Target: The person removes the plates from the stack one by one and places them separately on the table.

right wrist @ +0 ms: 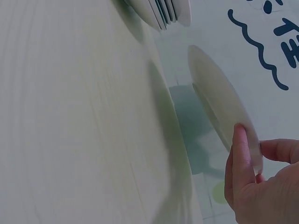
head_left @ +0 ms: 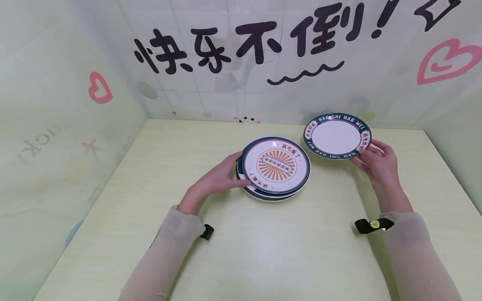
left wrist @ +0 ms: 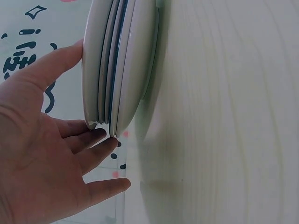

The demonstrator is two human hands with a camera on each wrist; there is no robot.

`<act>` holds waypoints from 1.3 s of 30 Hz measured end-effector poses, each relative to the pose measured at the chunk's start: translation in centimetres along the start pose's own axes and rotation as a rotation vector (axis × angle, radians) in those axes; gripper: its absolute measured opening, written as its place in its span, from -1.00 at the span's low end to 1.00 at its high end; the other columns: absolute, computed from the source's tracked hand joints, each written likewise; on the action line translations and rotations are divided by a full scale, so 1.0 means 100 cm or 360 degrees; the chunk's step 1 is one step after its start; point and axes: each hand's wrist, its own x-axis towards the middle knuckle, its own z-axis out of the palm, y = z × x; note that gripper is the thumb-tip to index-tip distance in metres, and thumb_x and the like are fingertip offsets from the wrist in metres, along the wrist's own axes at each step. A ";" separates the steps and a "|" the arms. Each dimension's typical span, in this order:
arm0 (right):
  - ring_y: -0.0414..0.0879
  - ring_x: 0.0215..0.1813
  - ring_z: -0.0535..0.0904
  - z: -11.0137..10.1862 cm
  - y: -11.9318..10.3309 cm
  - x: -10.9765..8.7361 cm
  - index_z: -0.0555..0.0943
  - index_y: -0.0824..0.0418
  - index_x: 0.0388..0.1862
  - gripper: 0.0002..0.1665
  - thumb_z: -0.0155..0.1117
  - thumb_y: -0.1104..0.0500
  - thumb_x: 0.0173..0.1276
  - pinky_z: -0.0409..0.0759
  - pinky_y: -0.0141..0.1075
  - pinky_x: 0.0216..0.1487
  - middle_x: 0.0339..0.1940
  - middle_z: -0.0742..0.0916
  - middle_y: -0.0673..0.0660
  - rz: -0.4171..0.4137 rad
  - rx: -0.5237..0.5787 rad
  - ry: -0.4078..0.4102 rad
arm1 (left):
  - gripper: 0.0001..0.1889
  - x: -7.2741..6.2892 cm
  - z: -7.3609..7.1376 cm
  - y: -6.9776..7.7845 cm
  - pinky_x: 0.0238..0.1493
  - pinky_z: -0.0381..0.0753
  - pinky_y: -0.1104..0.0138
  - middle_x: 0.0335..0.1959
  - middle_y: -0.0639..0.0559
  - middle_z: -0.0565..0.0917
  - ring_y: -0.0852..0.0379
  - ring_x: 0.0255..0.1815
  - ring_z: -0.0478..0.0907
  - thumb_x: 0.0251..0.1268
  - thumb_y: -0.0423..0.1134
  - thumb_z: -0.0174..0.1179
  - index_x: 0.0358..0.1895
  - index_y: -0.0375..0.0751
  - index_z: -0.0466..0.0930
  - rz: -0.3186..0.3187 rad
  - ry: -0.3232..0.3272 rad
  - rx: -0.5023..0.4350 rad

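In the head view my right hand (head_left: pixel 382 163) pinches the near-right rim of a round white plate (head_left: pixel 336 136) with a dark green lettered border. The right wrist view shows that plate (right wrist: pixel 217 88) tilted and raised above the table, thumb on one face and fingers against its underside. My left hand (head_left: pixel 222 175) touches the left side of a stack of plates (head_left: pixel 276 165), its fingers spread along the rims. The top plate has an orange sunburst in its middle. Several rims (left wrist: pixel 112 70) show edge-on in the left wrist view, close to the thumb and fingertips.
The stack stands on a pale wood-grain table (head_left: pixel 263 242). Behind it rises a printed wall (head_left: pixel 211 96) with large black characters, and another wall panel (head_left: pixel 56 146) stands at the left. Black straps (head_left: pixel 369 225) sit at the wrists.
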 end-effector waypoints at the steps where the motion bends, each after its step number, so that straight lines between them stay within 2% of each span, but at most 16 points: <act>1: -0.21 -0.30 0.75 0.000 0.000 0.001 0.29 -0.01 0.17 -0.39 0.28 0.45 0.31 0.79 -0.33 -0.27 -0.04 0.54 0.03 0.0000 0.0014 0.0001 | 0.06 0.000 0.000 0.000 0.66 0.05 0.04 0.64 -0.11 0.04 -0.08 0.66 -0.03 0.21 0.06 0.38 0.62 -0.17 -0.12 0.0003 0.0001 0.0005; 6: -0.19 -0.32 0.76 -0.002 0.002 0.004 0.30 -0.01 0.11 -0.43 0.27 0.47 0.31 0.79 -0.33 -0.29 -0.07 0.56 0.03 0.0016 0.0050 0.0001 | 0.07 0.000 0.000 0.000 0.66 0.05 0.04 0.64 -0.12 0.03 -0.09 0.66 -0.03 0.21 0.08 0.37 0.62 -0.17 -0.12 0.0003 0.0002 0.0011; 14: -0.19 -0.32 0.77 -0.003 0.005 0.010 0.30 -0.02 0.10 -0.45 0.23 0.46 0.34 0.79 -0.33 -0.27 -0.06 0.57 0.02 0.0065 0.0020 0.0021 | 0.07 -0.001 0.000 0.000 0.66 0.04 0.03 0.65 -0.12 0.02 -0.08 0.66 -0.04 0.20 0.07 0.38 0.62 -0.17 -0.13 0.0004 0.0003 0.0006; 25: -0.19 -0.36 0.75 -0.008 0.008 0.019 0.29 -0.03 0.06 -0.48 0.20 0.48 0.36 0.79 -0.34 -0.29 -0.17 0.61 0.00 0.0120 0.0000 0.0041 | 0.08 0.000 0.001 0.000 0.66 0.05 0.03 0.65 -0.11 0.02 -0.08 0.66 -0.04 0.20 0.07 0.39 0.62 -0.15 -0.14 0.0001 0.0004 -0.0010; 28: -0.21 -0.36 0.74 -0.009 0.007 0.020 0.28 -0.04 0.17 -0.42 0.20 0.45 0.37 0.78 -0.37 -0.28 -0.13 0.59 -0.01 0.0164 -0.0039 0.0064 | 0.08 -0.001 0.001 0.000 0.66 0.05 0.04 0.65 -0.10 0.02 -0.07 0.66 -0.04 0.20 0.07 0.39 0.62 -0.15 -0.13 0.0002 0.0011 -0.0005; 30: -0.22 -0.37 0.73 -0.010 0.007 0.022 0.24 -0.06 0.35 -0.29 0.22 0.43 0.37 0.78 -0.40 -0.26 -0.13 0.59 -0.03 0.0196 -0.0071 0.0068 | 0.08 -0.001 0.001 0.000 0.66 0.05 0.04 0.65 -0.10 0.03 -0.07 0.66 -0.03 0.20 0.07 0.39 0.62 -0.15 -0.13 0.0001 0.0014 -0.0004; 33: -0.24 -0.35 0.73 -0.014 0.005 0.023 0.06 -0.06 0.59 -0.05 0.22 0.44 0.37 0.77 -0.43 -0.22 -0.18 0.62 -0.07 0.0228 -0.0107 0.0035 | 0.07 -0.001 0.000 0.001 0.66 0.05 0.04 0.65 -0.09 0.03 -0.07 0.66 -0.03 0.20 0.07 0.39 0.62 -0.14 -0.13 -0.0006 0.0011 -0.0002; 36: -0.27 -0.34 0.72 -0.018 0.004 0.025 -0.06 -0.01 0.66 0.04 0.22 0.45 0.36 0.76 -0.46 -0.20 -0.22 0.65 -0.11 0.0251 -0.0150 -0.0007 | 0.08 -0.002 0.000 0.002 0.66 0.05 0.04 0.65 -0.09 0.02 -0.07 0.66 -0.04 0.20 0.08 0.38 0.62 -0.14 -0.13 -0.0013 0.0005 -0.0002; 38: -0.31 -0.31 0.70 -0.020 0.003 0.026 -0.08 0.02 0.66 0.06 0.24 0.43 0.36 0.75 -0.48 -0.18 -0.12 0.65 -0.12 0.0262 -0.0197 -0.0025 | 0.08 -0.003 -0.001 0.003 0.66 0.05 0.04 0.65 -0.10 0.02 -0.07 0.66 -0.04 0.20 0.08 0.38 0.62 -0.14 -0.13 -0.0018 0.0003 -0.0003; 39: -0.34 -0.28 0.69 -0.021 0.003 0.027 -0.09 0.02 0.66 0.06 0.24 0.41 0.37 0.74 -0.50 -0.16 0.05 0.65 -0.08 0.0268 -0.0230 -0.0036 | 0.08 -0.003 -0.001 0.004 0.65 0.05 0.04 0.65 -0.10 0.02 -0.07 0.66 -0.04 0.20 0.08 0.38 0.62 -0.15 -0.13 -0.0019 0.0002 -0.0003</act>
